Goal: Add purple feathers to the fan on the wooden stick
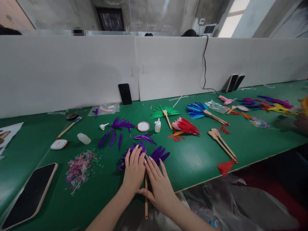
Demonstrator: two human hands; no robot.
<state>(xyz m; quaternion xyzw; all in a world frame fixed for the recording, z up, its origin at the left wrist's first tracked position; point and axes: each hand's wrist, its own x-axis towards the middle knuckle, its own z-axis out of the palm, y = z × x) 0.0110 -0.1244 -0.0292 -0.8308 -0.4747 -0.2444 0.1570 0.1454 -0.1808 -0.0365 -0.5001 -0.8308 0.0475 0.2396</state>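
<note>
Your left hand (135, 165) and right hand (159, 180) lie flat, ungripping, on purple fan (159, 154); seems mostly feathered, loose plumes (144, 138) beyond it

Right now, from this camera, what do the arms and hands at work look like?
They are a person's. The left hand and right hand are bare, with slim fingers and longish nails. Both forearms are uncovered where visible: no sleeves, gloves, rings or watch show.
</note>
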